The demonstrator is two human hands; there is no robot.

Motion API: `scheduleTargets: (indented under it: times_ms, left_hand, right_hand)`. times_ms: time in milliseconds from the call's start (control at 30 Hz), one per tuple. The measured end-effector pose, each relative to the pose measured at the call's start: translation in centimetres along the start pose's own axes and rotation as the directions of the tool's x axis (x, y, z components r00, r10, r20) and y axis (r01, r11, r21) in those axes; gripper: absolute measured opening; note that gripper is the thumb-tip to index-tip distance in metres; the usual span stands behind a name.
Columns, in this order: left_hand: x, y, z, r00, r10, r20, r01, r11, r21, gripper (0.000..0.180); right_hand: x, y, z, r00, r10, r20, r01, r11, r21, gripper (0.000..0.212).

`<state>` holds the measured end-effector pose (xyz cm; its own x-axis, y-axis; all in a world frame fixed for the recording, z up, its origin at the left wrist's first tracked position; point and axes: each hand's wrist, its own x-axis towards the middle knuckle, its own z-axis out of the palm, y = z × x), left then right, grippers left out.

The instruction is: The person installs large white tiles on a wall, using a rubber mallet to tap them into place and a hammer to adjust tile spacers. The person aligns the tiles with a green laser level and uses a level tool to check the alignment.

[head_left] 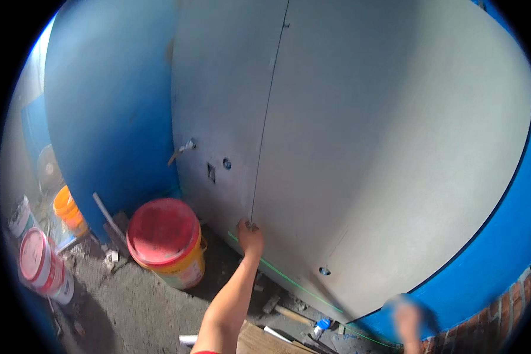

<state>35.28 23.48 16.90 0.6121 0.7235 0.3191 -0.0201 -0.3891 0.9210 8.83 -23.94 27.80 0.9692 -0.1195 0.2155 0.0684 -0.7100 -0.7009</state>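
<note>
Two large grey wall panels (336,147) stand side by side with a thin dark seam (266,112) between them. At the lower end of the seam my left hand (251,239) is closed, its fingers pinched against the wall. Something small and dark shows at the fingertips, too small to name. Down at the lower right, my right hand (407,321) is near the bottom edge of the right panel, in front of the blue wall (454,301). It is smeared by motion, so its fingers and anything in them cannot be made out.
A yellow bucket with a red lid (164,233) stands left of my left arm. A white-and-red bucket (44,262) and an orange bucket (69,206) are farther left. A wooden-handled hammer (292,314) lies at the wall's foot. A pipe fitting (186,146) juts from the wall.
</note>
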Motion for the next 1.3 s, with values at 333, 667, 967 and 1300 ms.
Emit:
scheduleTargets:
  times_ms: [333, 667, 967, 1300]
  left_hand:
    - [7.9, 34.7, -8.4, 0.903, 0.418, -0.099, -0.419, 0.811, -0.408, 0.056]
    - [17.6, 64.4, -14.3, 0.728, 0.685, 0.029, -0.597, 0.655, -0.463, 0.075]
    - [21.7, 70.5, -11.0, 0.789, 0.599, 0.137, -0.546, 0.786, -0.291, 0.098]
    - [15.3, 65.4, -12.6, 0.599, 0.747, 0.289, -0.489, 0.627, -0.606, 0.079]
  right_hand:
    - [15.0, -35.2, -22.9, 0.584, -0.802, 0.124, 0.631, 0.353, -0.691, 0.018]
    - [24.6, -50.6, -34.1, 0.728, -0.685, 0.013, 0.244, 0.241, -0.939, 0.059]
    - [26.3, -50.3, -34.1, 0.644, -0.762, 0.067, 0.293, 0.165, -0.942, 0.058]
    - [26.7, -49.8, -34.2, 0.582, -0.802, 0.133, 0.373, 0.118, -0.920, 0.052]
